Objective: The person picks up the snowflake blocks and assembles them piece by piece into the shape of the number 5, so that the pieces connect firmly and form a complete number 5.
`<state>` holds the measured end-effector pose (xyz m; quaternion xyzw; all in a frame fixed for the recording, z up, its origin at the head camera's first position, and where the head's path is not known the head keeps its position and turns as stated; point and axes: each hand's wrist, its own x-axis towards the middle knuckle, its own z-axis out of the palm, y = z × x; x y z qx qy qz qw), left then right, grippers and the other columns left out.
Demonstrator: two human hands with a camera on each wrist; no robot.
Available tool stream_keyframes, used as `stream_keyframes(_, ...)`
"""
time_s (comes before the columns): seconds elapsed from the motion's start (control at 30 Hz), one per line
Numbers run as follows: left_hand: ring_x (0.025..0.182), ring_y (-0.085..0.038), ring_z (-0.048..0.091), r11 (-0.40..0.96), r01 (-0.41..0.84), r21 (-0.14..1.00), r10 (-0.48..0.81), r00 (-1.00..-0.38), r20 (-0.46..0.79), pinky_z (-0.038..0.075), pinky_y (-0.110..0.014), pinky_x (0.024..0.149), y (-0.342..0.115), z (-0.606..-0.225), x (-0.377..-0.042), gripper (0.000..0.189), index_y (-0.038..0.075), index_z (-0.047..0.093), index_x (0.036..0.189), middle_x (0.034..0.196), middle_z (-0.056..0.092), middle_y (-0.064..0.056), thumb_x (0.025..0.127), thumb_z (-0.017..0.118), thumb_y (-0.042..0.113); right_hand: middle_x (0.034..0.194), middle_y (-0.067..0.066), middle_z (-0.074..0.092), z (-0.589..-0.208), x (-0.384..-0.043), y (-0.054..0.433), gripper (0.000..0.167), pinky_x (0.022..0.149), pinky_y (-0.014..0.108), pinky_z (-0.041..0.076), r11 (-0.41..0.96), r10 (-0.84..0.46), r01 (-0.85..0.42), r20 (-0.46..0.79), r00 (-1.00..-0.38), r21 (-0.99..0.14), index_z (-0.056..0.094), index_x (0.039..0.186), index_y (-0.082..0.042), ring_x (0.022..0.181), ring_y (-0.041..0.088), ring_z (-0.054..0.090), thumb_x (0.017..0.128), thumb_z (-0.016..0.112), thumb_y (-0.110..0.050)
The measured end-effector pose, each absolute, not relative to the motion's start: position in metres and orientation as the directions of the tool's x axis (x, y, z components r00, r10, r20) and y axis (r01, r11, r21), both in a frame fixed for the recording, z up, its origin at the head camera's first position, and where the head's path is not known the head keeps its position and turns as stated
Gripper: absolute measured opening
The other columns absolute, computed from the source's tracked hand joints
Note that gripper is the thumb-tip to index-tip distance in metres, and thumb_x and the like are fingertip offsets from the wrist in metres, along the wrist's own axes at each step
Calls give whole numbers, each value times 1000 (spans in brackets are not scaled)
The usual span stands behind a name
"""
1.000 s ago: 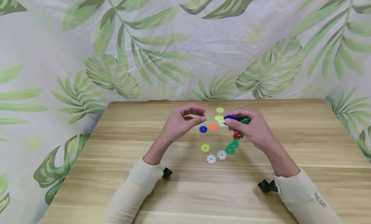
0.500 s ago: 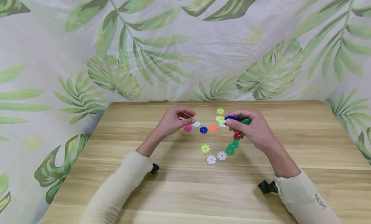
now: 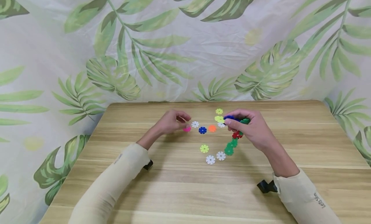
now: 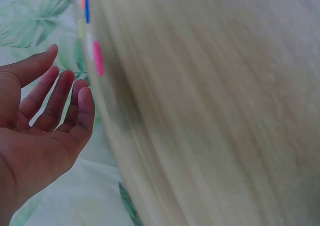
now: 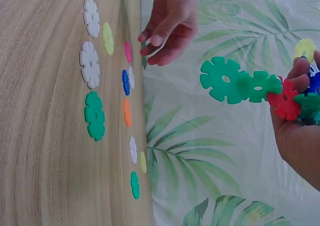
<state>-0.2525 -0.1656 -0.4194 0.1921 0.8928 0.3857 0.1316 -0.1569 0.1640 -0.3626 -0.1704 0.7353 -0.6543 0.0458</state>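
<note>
Your left hand [image 3: 172,123] has moved off to the left over the last second, away from your right hand [image 3: 255,127], which has stayed about where it was. Its fingers are apart and loosely bent, and the left wrist view shows nothing between them. Just beyond the fingertips, the pink disc [image 4: 99,58] lies on the table [image 3: 174,191], at the left end of the far loose discs, next to a white disc [image 3: 195,124] and near a blue disc [image 3: 202,130].

Your right hand is clamped on the chain of linked discs [image 3: 237,135], pinching its blue part between thumb and fingers, with the red and green links hanging toward the near side.

You seem to be going for the pink disc. Lower thumb and forefinger to opposite edges of it, since a piece this thin will probably skid if pressed from one side. Come in from the left so you don't nudge the white disc. Meanwhile, keep the right hand steady and pinch only as hard as needed; the hanging links could twist loose.
</note>
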Motion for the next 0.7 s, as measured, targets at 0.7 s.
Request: stream_keyframes(0.7, 93, -18, 68, 701, 244, 671, 459, -874, -162, 59, -28, 84, -158, -433, -258, 34, 4, 77, 119, 107, 77, -8, 87, 85, -4, 94, -3, 76, -365, -158, 164, 17, 74, 25, 64, 87, -331, -188, 150, -932, -978, 78, 116, -1, 82, 16, 74, 101, 75, -10)
